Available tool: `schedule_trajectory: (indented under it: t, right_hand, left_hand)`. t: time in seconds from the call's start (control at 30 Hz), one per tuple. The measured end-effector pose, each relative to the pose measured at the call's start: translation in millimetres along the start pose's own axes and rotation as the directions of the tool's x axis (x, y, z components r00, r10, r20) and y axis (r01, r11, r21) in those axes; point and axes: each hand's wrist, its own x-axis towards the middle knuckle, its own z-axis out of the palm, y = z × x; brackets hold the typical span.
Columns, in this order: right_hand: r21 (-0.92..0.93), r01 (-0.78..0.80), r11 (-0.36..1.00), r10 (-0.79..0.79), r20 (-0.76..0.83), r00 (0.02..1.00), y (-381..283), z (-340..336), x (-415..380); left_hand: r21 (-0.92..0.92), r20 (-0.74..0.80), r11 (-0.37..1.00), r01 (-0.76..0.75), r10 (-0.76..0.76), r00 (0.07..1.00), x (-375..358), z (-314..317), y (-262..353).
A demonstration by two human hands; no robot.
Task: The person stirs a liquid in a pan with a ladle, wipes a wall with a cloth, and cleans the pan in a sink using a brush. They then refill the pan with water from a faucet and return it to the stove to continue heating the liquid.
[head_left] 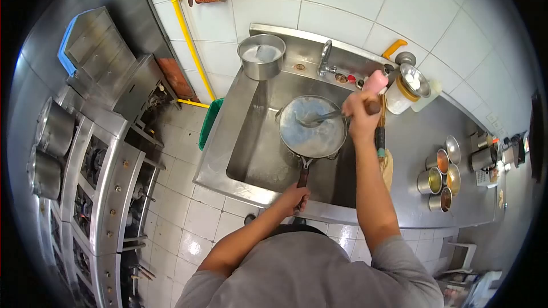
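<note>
A round metal pan (324, 149) full of cloudy, soapy water is over the sink (251, 137), toward its right side. My left hand (292, 198) is closed around the pan's dark handle (303, 175) near the sink's front edge. In my right hand (361, 115) is a metal cooking utensil (331, 116) with a brown wooden grip. Its shaft reaches left across the pan's rim, and its flattish end dips into the water, partly hidden by suds. Just beyond the right hand stands a pink bottle (375, 81).
A steel pot (261, 69) stands on the sink's back left corner, left of the faucet (326, 60). Several small metal cups of sauces sit on the right counter (408, 162). Behind my right hand is a white container (398, 100) topped by a metal bowl. Stoves (105, 182) line the left.
</note>
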Motion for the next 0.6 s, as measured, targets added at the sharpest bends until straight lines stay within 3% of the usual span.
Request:
schedule_trajectory:
  t: [0.1,0.17,0.23,0.27,0.33,0.37,0.43,0.5,0.57,0.6]
  right_hand:
    - [0.115,0.086,0.990,-0.097,0.099,0.990,-42,14,-17]
    - [-0.115,0.205,0.972,-0.173,0.237,0.956,4,-1,-37]
    - [-0.014,0.103,0.995,-0.099,0.163,0.982,22,-5,-29]
    - [-0.019,0.100,0.995,-0.096,0.158,0.983,5,-1,-32]
    - [0.052,-0.087,0.995,0.086,0.024,0.996,-26,9,-18]
    - [0.055,-0.084,0.995,0.082,0.035,0.996,-23,11,-20]
    - [-0.162,0.182,0.970,-0.148,0.201,0.968,-7,6,-47]
    - [-0.138,0.235,0.962,-0.190,0.278,0.942,9,4,-33]
    - [0.126,-0.054,0.991,0.054,0.000,0.999,-14,9,-14]
    - [0.121,-0.061,0.991,0.066,-0.043,0.997,-33,12,-16]
  left_hand:
    - [0.023,-0.015,1.000,0.007,-0.006,1.000,3,2,6]
    - [0.009,0.030,1.000,-0.008,0.008,1.000,2,-6,-3]
    - [0.017,-0.019,1.000,0.019,-0.019,1.000,6,-3,4]
    - [0.019,-0.016,0.999,0.025,-0.025,1.000,3,-5,-3]
    - [0.041,0.031,0.999,-0.021,0.020,0.999,7,-7,4]
    - [0.035,0.029,0.999,-0.031,0.030,0.999,11,-8,7]
    - [0.016,0.090,1.000,-0.022,0.021,0.996,7,-13,-4]
    - [0.002,0.062,1.000,-0.031,0.030,0.998,8,-11,3]
    - [0.001,0.030,1.000,0.014,-0.014,0.999,8,-11,2]
    - [0.009,0.036,1.000,-0.003,0.003,0.999,10,-9,10]
